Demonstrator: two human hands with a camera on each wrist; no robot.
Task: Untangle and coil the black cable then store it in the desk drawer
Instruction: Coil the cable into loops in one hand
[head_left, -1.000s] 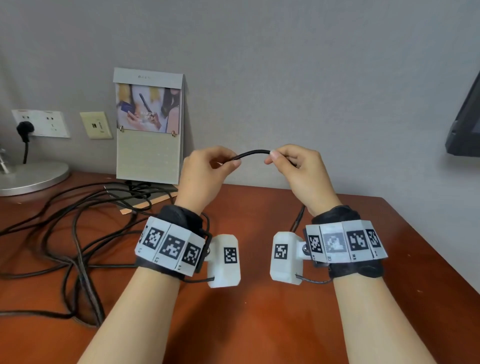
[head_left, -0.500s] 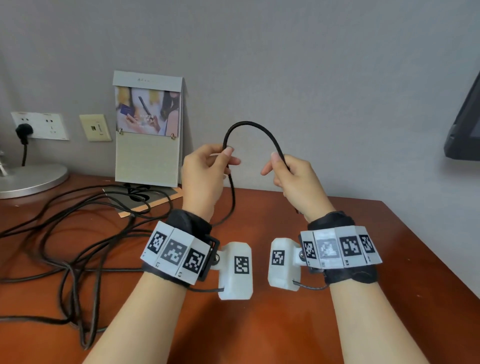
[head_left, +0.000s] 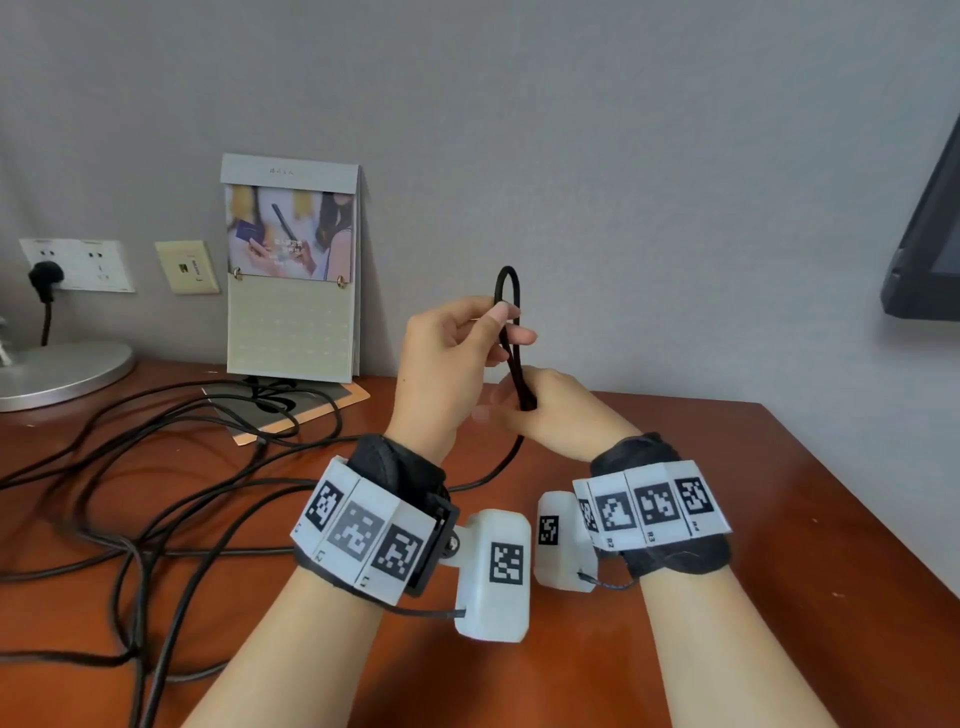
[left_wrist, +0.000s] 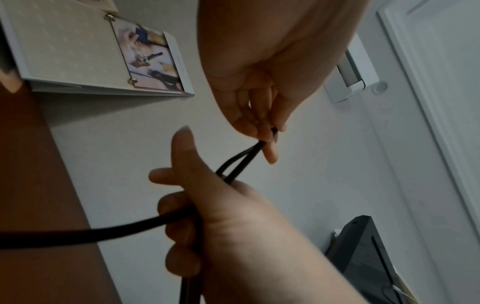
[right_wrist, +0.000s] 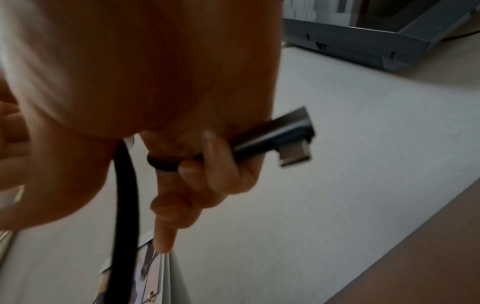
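Note:
The black cable (head_left: 514, 358) is folded into a narrow upright loop in front of the wall. My left hand (head_left: 506, 319) pinches both strands just below the bend, which sticks up above its thumb. Just beneath, my right hand (head_left: 511, 410) grips the same strands in curled fingers. From there the cable drops to the wooden desk (head_left: 779, 519) and runs left. The left wrist view shows the two strands (left_wrist: 241, 162) stretched between both hands. In the right wrist view an angled metal plug (right_wrist: 275, 133) juts out past the curled fingers, and the cable (right_wrist: 124, 195) hangs down.
Loose tangled black cable (head_left: 130, 519) covers the desk's left side. A standing calendar (head_left: 293, 280) leans at the back wall, with a lamp base (head_left: 57, 374) and wall sockets (head_left: 78, 265) further left. A dark monitor (head_left: 930, 249) hangs at the right edge.
The hands have come together, folding the wide arch of cable into a tight upright loop. My right hand has dropped below the left one.

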